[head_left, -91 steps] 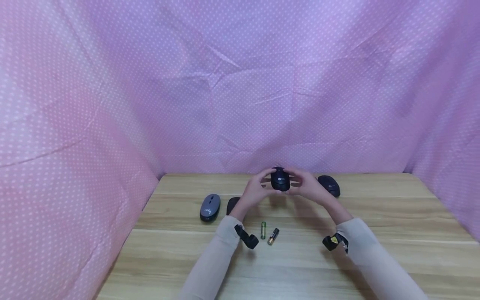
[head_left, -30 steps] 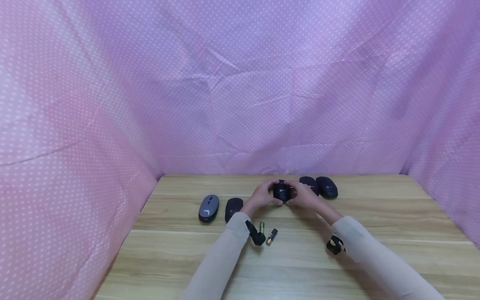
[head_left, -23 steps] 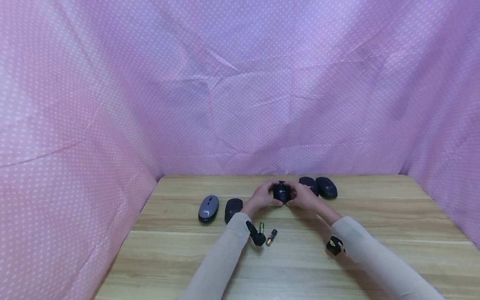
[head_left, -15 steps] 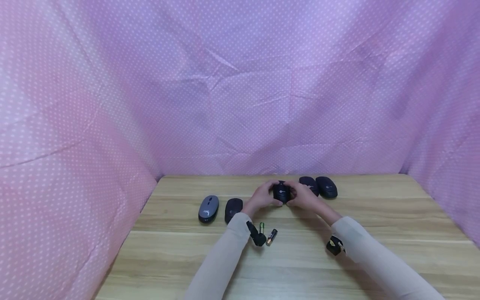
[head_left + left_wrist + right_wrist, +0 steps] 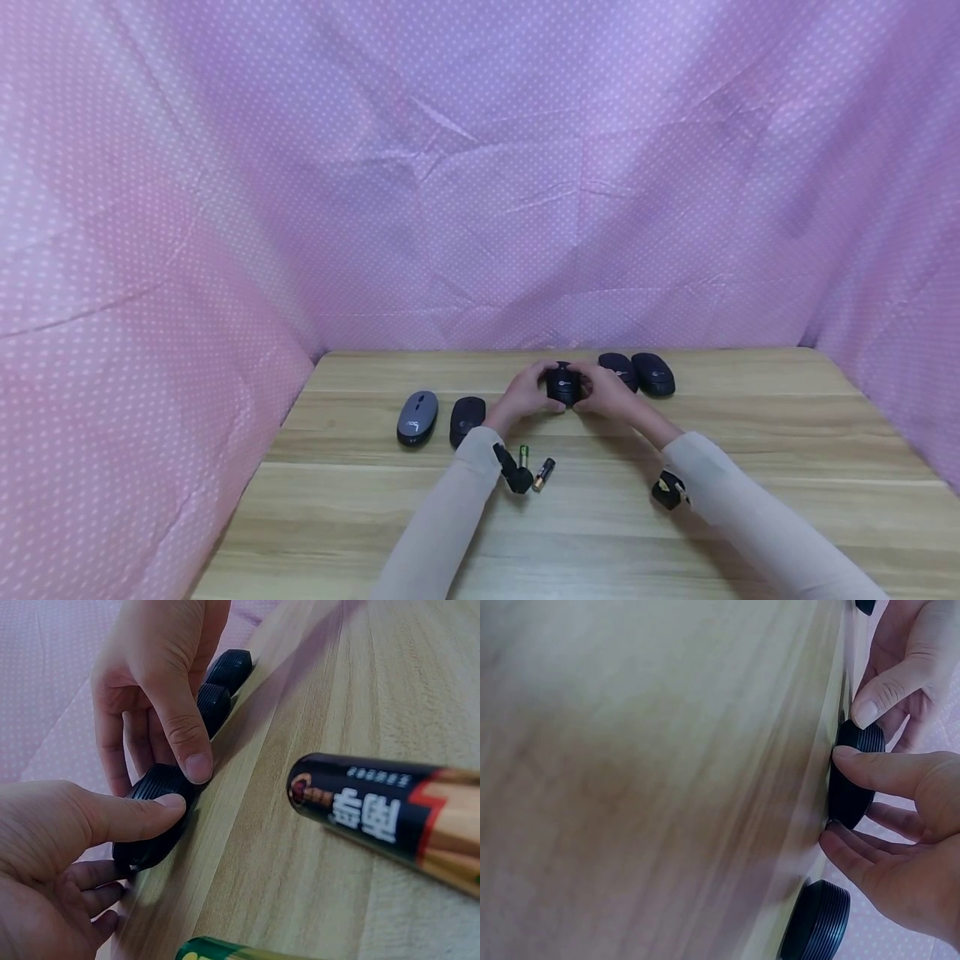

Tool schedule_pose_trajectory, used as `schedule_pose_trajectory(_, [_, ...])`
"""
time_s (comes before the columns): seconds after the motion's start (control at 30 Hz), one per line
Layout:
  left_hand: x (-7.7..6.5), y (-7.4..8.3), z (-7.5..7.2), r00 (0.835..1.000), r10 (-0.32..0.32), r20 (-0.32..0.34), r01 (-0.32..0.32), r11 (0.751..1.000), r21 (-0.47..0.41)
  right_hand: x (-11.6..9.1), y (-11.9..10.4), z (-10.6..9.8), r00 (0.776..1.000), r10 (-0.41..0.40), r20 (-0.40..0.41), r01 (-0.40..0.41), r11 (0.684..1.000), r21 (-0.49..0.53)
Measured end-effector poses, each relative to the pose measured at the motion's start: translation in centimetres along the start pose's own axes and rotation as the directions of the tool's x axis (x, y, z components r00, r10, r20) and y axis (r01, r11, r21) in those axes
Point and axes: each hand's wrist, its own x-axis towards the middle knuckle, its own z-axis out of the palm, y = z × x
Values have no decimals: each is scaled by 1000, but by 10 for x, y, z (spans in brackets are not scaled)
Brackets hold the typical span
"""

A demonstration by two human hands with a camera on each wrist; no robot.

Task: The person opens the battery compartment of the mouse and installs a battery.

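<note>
Left grip (image 5: 525,392) and right grip (image 5: 606,390) share one black mouse (image 5: 564,383), each pinching its own side of it, thumb on the near end and fingertips round the far end. The mouse sits between the two hands near the back edge of the wooden surface (image 5: 585,533), low down (from where I stand I can't tell whether its whole underside rests there). A small pale mark shows on its top.

Just past the right grip is an inner dark mouse (image 5: 617,364), partly covered by that hand, with an outer dark mouse (image 5: 652,375) close alongside. Over on the left lies a grey mouse (image 5: 417,418) with a black lower end, and near it a low dark mouse (image 5: 467,417), its near end tucked behind the left sleeve (image 5: 446,517).

Closer to the person are a green battery (image 5: 523,455) and a black-and-copper battery (image 5: 543,475), lying at a slant to each other. Pink dotted cloth (image 5: 487,208) hangs behind it all.
</note>
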Motion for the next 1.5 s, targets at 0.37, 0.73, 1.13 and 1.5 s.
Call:
schedule_pose_trajectory(0.37, [-1,1,1,1000,-21,-6,20,1000,-13,0,2,-3,1000,-16,19,16,1000,-11])
schedule_pose_trajectory(0.73, [7,3,6,998,-15,-55,7,989,-147,-6,6,-30,997,-80,-17,82,993,91])
schedule_pose_trajectory(1.13, [14,24,25,988,143,-64,-134,982,134,-17,38,-67,988,-117,-97,128,985,115])
schedule_pose_trajectory(1.5, [23,39,42,984,179,-4,-164,909,383,-17,65,-70,989,-127,-81,128,992,9])
